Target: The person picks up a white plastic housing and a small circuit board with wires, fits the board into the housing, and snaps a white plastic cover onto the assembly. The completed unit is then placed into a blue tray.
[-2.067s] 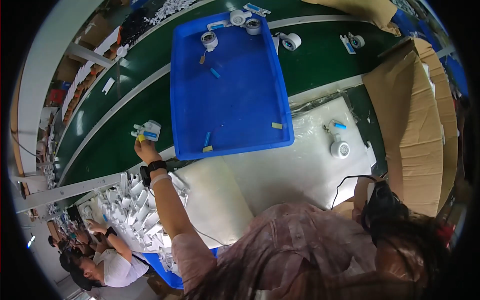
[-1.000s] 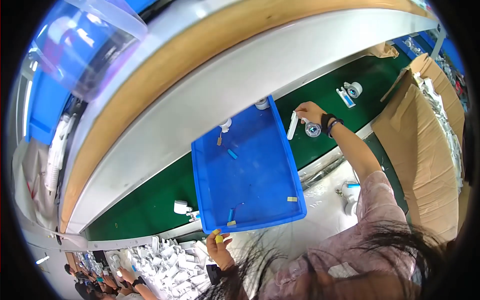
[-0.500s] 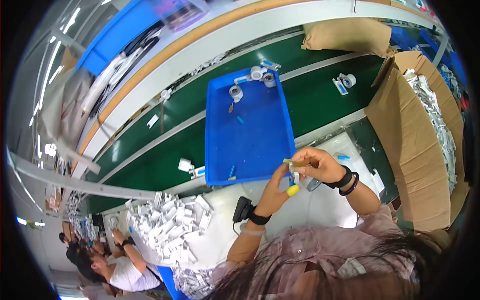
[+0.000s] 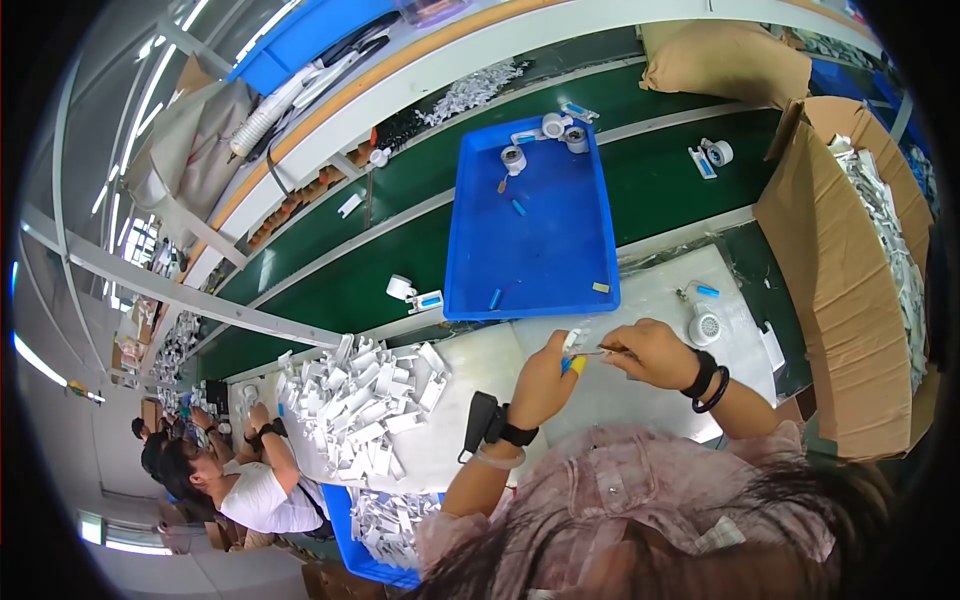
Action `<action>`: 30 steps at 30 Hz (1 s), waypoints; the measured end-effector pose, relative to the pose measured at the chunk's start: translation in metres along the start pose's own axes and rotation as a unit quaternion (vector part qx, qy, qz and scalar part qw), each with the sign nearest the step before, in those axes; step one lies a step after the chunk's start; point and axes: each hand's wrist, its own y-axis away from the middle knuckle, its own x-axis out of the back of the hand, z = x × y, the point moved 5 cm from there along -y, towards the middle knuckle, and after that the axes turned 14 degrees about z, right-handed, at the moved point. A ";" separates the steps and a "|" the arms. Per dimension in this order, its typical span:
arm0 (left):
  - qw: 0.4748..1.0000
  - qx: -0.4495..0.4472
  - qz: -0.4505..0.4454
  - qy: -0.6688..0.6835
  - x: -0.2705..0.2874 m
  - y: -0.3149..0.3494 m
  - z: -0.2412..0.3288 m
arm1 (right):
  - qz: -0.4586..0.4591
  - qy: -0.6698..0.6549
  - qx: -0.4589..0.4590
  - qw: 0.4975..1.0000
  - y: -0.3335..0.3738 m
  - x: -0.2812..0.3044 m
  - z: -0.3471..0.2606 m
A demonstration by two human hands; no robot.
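Observation:
My left hand point(image 4: 543, 388) is closed around a small white plastic part point(image 4: 573, 343), with something yellow at the thumb tip. My right hand point(image 4: 655, 352) pinches a thin, dark, narrow piece point(image 4: 612, 350) against that part; its kind is too small to tell. Both hands are above the white work surface, just in front of the blue tray point(image 4: 530, 312). To the right of my right hand lies a round white fan-like unit point(image 4: 705, 328), wired to a small blue cylinder point(image 4: 707, 291). In the tray are several round white units point(image 4: 513, 160), blue cylinders point(image 4: 495, 299) and a yellowish piece point(image 4: 601, 288).
White plastic casings point(image 4: 365, 410) are heaped at left, above a blue bin point(image 4: 348, 525) holding more. A tall cardboard box point(image 4: 830, 290) of white parts stands at right. Beyond runs a green conveyor point(image 4: 660, 185) carrying loose units point(image 4: 712, 155). A co-worker point(image 4: 255, 490) sits far left.
The view has shifted, so the tray appears higher and further right. My hands have drawn slightly apart and back from the tray's edge, uncovering the yellowish piece and the round white unit.

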 end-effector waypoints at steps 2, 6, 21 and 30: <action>0.992 0.012 0.110 0.063 0.007 0.008 0.011 | 0.036 0.050 0.030 0.998 0.008 -0.006 0.000; 0.980 0.054 0.127 0.146 0.001 0.018 0.022 | 0.178 -0.077 -0.029 0.981 0.019 -0.010 0.004; 0.881 0.118 0.105 0.446 -0.023 0.032 0.024 | 0.253 -0.097 -0.070 0.960 0.047 -0.001 -0.011; 0.864 0.132 0.113 0.473 -0.022 0.036 0.028 | 0.209 -0.099 -0.051 0.972 0.052 -0.001 -0.018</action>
